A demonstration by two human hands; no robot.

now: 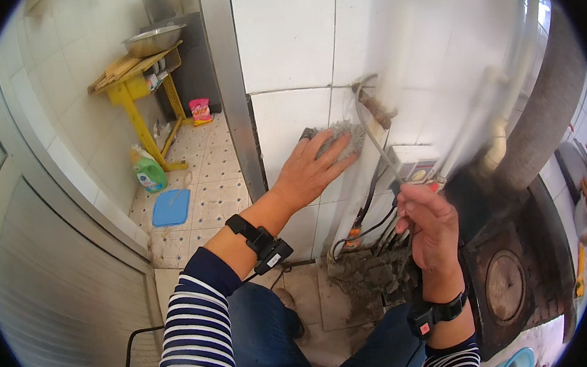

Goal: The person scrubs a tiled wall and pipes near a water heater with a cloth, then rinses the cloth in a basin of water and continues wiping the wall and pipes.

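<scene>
My left hand presses a grey shaggy cleaning cloth flat against the white wall tiles. Its fingers are spread over the cloth, and a darker edge shows past the fingertips. A thin grey cable curves down from a rusty bracket on the wall. The lower part of this cable is pinched between the thumb and fingers of my right hand. Behind that hand, a white wall box is partly hidden. Beside the cloth a white pipe runs down to the floor.
To the right stands a dark stove with a round lid and a thick flue pipe. Dirty rubble covers the floor corner. A metal door frame borders the wall; beyond it stands a yellow table bearing a metal basin.
</scene>
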